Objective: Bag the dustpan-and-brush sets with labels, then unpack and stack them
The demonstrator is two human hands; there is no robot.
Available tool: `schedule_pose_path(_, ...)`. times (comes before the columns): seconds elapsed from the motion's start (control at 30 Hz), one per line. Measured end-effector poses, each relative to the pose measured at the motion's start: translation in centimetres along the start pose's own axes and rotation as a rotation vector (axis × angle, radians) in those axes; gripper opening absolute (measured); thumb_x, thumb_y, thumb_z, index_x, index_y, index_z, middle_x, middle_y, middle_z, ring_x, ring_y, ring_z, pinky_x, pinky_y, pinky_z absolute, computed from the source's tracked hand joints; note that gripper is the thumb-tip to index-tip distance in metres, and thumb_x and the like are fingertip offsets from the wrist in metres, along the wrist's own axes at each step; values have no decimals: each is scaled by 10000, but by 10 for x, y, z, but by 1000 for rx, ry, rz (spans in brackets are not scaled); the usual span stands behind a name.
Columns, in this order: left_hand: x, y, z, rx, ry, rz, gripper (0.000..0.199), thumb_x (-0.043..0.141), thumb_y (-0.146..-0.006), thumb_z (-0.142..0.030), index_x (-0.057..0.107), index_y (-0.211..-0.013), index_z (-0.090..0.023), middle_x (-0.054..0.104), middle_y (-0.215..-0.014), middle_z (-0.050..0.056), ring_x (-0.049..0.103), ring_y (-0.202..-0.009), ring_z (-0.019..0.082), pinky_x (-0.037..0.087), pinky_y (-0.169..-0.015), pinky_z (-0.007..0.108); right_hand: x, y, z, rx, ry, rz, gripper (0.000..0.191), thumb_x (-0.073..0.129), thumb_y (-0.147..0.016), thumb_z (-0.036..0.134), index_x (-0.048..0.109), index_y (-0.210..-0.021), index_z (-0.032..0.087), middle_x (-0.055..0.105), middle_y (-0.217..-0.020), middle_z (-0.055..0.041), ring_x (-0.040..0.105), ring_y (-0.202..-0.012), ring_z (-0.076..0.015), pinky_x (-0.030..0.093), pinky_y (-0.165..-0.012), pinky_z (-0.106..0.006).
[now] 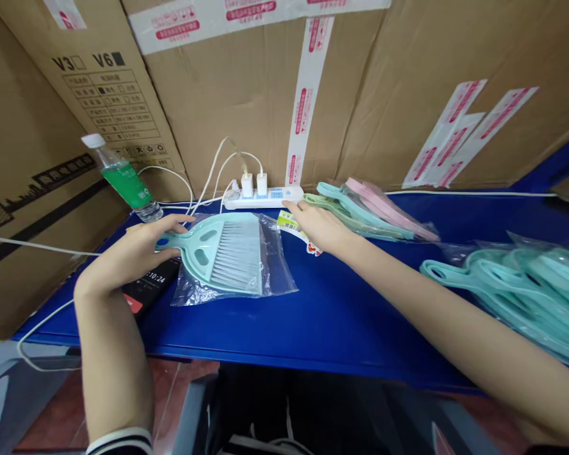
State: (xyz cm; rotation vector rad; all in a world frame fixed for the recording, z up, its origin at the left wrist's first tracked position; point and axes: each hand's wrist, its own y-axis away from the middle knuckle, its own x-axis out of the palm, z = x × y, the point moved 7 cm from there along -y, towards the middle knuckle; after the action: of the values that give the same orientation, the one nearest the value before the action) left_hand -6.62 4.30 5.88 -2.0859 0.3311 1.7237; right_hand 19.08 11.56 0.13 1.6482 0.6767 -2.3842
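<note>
Dustpan-and-brush set [227, 253], pale teal, lay on a clear plastic bag [281, 272] on the blue table [341, 316], its handle pinched between my left thumb and fingers; left hand [145, 243]. My right hand [317, 224] covered part of a yellow-green printed card [288, 220]; whether it gripped the card, I could not tell. Beneath my left wrist, the phone [154, 281] displayed ":10:24", its leading digits hidden. Beyond stood a white power strip [265, 198] and a green-labelled bottle [126, 182], lettering unreadable. Behind, the carton [109, 95] read "V3" and "V6", the V6 box filled.
</note>
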Motion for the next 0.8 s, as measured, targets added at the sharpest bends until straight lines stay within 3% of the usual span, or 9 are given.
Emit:
schedule_pose_path(0.1, 2, 2, 4, -36, 35, 33, 376, 456, -820, -341, 538, -1155, -192, 684, -1101, 96, 649, -995, 257, 497, -908, 433, -8, 2, 22, -78, 56, -96, 395, 414, -858, 35, 591, -1198, 131, 617, -1137, -176, 571, -1063, -298, 475, -828, -416)
schedule_pose_path(0.23, 4, 0, 4, 17, 61, -18, 339, 493, -806, -400, 569, -1085, -225, 676, -1181, 101, 659, -1012, 277, 520, -892, 428, -22, 26, 29, -161, 82, -146, 304, 344, -977, 203, 636, -1053, 167, 649, -1019, -119, 610, -949, -251, 495, -843, -403)
schedule_pose_path(0.4, 8, -2, 1, 65, 84, -29, 454, 495, -839, -356, 519, -1271, -216, 694, -1157, 93, 674, -980, 259, 544, -884, 418, -35, 34, -4, -183, 174, -175, 335, 405, -870, 97, 659, -1086, 139, 652, -1137, -192, 514, -1186, -375, 366, -985, -607)
schedule_pose_path(0.5, 10, -4, -4, 102, 82, -26, 461, 482, -868, -364, 512, -1299, -203, 712, -1103, 91, 680, -975, 255, 552, -877, 410, -23, 22, -22, -223, 192, -120, 317, 512, -781, 64, 702, -1000, 193, 648, -1243, -126, 389, -1351, -357, 225, -1117, -589)
schedule_pose_path(0.6, 12, -7, -9, 130, 72, -34, 451, 457, -895, -388, 517, -1296, -190, 707, -1117, 94, 679, -1006, 252, 552, -886, 396, -8, 12, -39, -188, 202, -131, 281, 545, -794, 88, 714, -984, 208, 624, -1301, -107, 274, -1422, -365, 102, -1144, -615)
schedule_pose_path(0.8, 18, -12, -19, 166, 100, 13, 462, 466, -868, -397, 523, -1285, -208, 708, -1092, 78, 683, -990, 256, 555, -868, 370, -5, 17, -85, -23, 212, -181, 232, 515, -868, 98, 716, -938, 189, 693, -1103, -142, 457, -1301, -381, 112, -1111, -641)
